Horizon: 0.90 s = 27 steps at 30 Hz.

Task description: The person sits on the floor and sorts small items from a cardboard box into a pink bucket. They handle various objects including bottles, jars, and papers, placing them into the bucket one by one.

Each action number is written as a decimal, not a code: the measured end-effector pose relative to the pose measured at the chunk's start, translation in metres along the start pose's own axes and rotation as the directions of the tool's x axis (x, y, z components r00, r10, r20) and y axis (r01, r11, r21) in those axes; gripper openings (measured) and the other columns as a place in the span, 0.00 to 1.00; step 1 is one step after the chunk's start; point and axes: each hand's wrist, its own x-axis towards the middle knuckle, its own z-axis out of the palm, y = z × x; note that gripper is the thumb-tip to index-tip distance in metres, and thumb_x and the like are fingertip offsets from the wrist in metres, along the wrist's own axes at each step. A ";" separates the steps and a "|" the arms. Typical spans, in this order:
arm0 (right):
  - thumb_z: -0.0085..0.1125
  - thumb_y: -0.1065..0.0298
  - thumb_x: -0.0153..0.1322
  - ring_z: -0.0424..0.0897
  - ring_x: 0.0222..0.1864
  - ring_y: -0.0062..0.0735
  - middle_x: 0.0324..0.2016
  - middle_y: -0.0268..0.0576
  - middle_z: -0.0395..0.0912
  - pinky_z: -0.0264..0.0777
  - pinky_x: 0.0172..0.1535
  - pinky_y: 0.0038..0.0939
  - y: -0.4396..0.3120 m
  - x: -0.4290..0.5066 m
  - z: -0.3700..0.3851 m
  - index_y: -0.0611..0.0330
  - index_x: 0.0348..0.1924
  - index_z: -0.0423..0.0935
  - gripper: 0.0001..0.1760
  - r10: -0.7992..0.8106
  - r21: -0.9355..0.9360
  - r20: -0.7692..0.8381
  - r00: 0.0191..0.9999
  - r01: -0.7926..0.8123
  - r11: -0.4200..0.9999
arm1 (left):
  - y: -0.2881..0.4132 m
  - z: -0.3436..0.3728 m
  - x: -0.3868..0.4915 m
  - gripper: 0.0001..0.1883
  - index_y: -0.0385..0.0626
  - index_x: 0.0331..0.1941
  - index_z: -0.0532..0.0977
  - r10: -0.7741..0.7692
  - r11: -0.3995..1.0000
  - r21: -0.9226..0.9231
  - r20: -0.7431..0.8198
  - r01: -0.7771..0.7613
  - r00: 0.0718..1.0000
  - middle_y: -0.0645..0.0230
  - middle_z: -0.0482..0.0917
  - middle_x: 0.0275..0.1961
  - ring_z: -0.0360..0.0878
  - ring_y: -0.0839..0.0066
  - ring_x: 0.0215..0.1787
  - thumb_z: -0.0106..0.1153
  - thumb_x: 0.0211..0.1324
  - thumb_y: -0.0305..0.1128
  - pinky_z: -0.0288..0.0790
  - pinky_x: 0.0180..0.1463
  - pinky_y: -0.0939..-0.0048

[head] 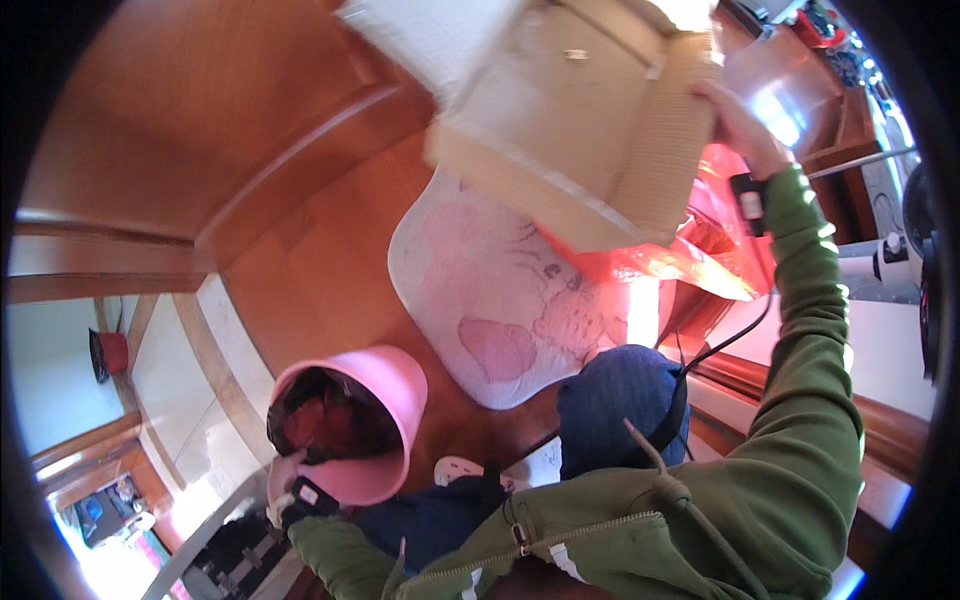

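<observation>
An open cardboard box is held up at the top of the view, its inside facing me. My right hand grips its right edge. At lower left, my left hand holds the rim of a pink plastic bucket, which is tilted and has a dark liner or bag inside. A shiny red plastic bag hangs below and behind the box near my right wrist; how it is held cannot be told.
A pale mat with pink drawings lies on the brown wooden floor. Wooden panelling stands at upper left. A small red pot is at far left. A white appliance is at right. A cable runs by my right arm.
</observation>
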 end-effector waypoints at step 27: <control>0.46 0.57 0.73 0.81 0.34 0.30 0.39 0.43 0.78 0.79 0.32 0.29 0.049 -0.020 -0.157 0.63 0.50 0.72 0.20 0.191 -0.180 -0.017 0.981 -0.191 0.965 | 0.353 0.366 -0.106 0.08 0.46 0.37 0.75 0.868 0.071 0.351 0.440 -0.934 0.232 0.58 0.80 0.35 0.80 0.53 0.39 0.57 0.52 0.34 0.73 0.41 0.53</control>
